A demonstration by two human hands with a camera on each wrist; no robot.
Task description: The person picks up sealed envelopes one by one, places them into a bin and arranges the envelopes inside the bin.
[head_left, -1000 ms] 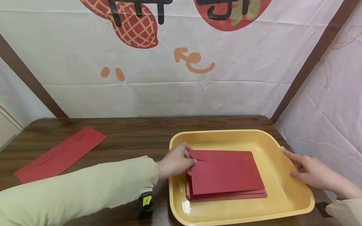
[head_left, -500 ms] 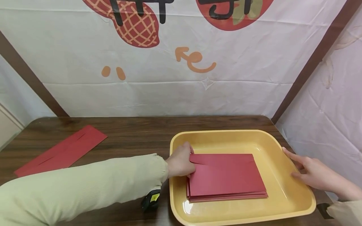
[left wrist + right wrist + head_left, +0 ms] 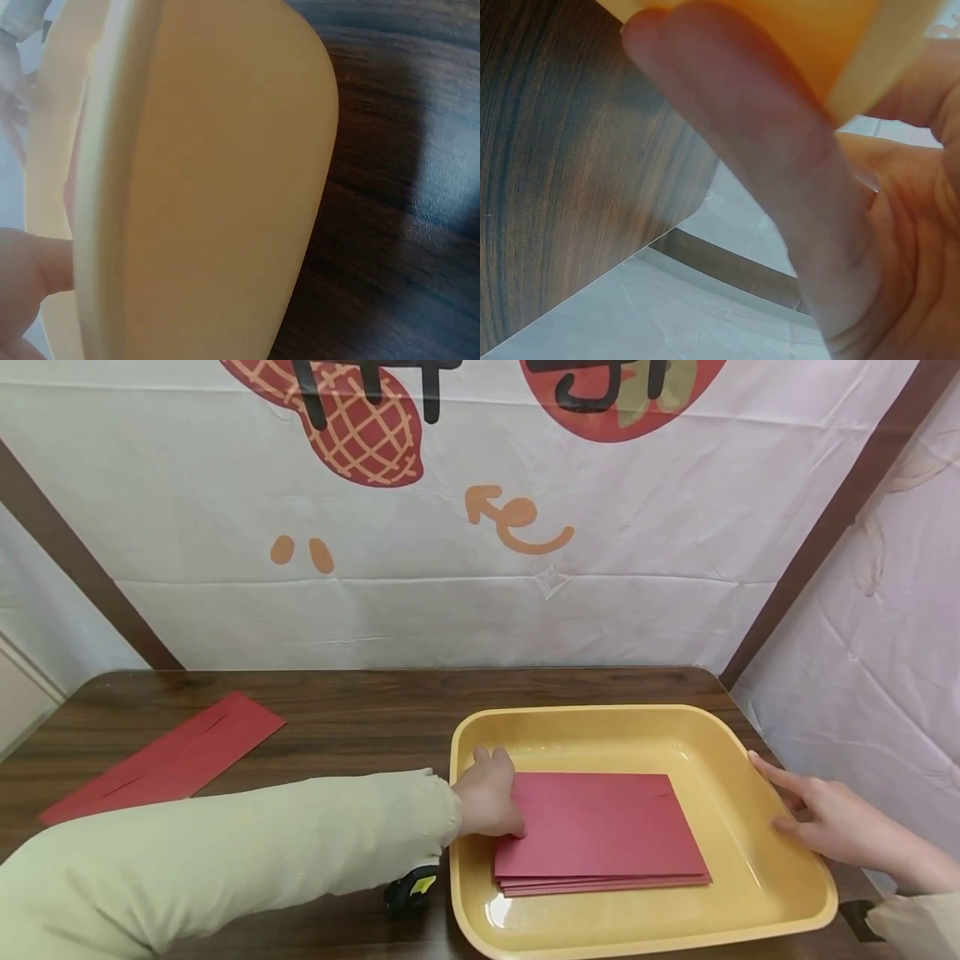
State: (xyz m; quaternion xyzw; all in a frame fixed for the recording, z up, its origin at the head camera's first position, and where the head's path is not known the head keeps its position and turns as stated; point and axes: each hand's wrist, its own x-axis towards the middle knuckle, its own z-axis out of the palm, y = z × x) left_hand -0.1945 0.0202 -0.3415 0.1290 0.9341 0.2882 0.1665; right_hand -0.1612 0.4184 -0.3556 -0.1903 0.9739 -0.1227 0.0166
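Observation:
Several red envelopes (image 3: 600, 827) lie stacked flat in a yellow plastic tray (image 3: 750, 910) on the right half of the table. My left hand (image 3: 487, 793) reaches over the tray's left rim and touches the left edge of the stack, thumb toward me, other fingers spread toward the back. In the left wrist view the tray's outer wall (image 3: 217, 165) hides most of this hand (image 3: 26, 277). At the right rim, my right hand (image 3: 832, 818) grips the tray between thumb and fingers. Close up, the right wrist view has fingers (image 3: 757, 127) against that rim (image 3: 877, 67).
A long red paper piece (image 3: 172, 752) with slits lies slanted at the left of the dark wooden table (image 3: 360, 718). A printed white cloth (image 3: 420, 618) hangs behind the table, and another stretch of cloth runs along its right side.
The top envelope, earlier lifted at its left edge in my left hand, now lies flat on the stack. My left hand moved slightly right and its fingers loosened. The right hand stayed put.

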